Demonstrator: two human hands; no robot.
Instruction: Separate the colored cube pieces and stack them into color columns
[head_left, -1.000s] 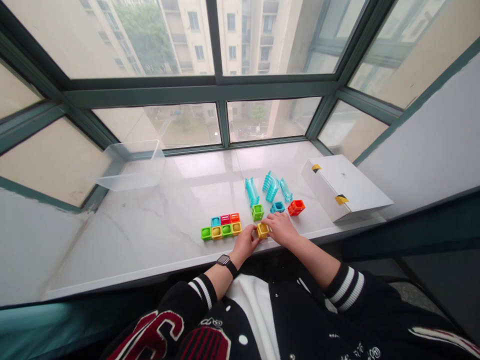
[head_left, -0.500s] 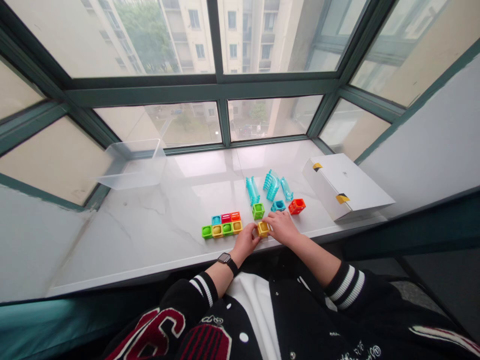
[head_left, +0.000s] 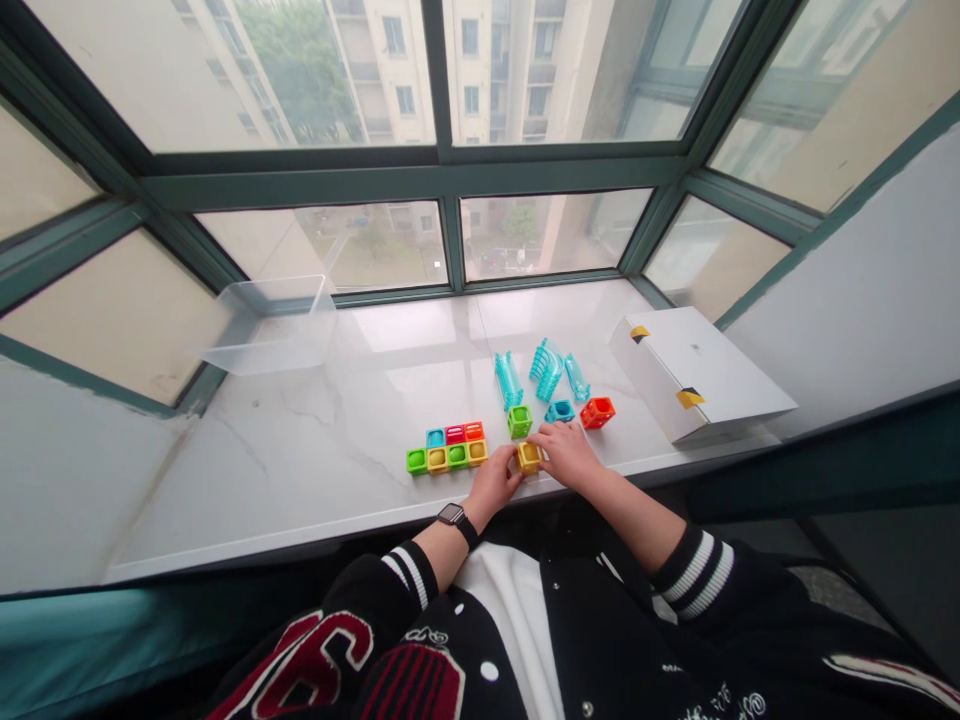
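Note:
A yellow toy block sits near the front edge of the white sill, gripped from both sides. My left hand, with a watch on its wrist, closes on its left side. From the right, the fingers of my right hand press on the same block. Just behind it stands a green block. A blue block and a red-orange block are beyond my right hand. Left of my left hand, several coloured blocks lie in two touching rows.
Clear turquoise track pieces, one straight, one curved and one narrow, lie behind the blocks. A transparent plastic bin stands at the back left. A white box is on the right, and windows enclose the sill.
The view has shifted slightly. Both hands keep their hold on the yellow block, and nothing else has visibly moved.

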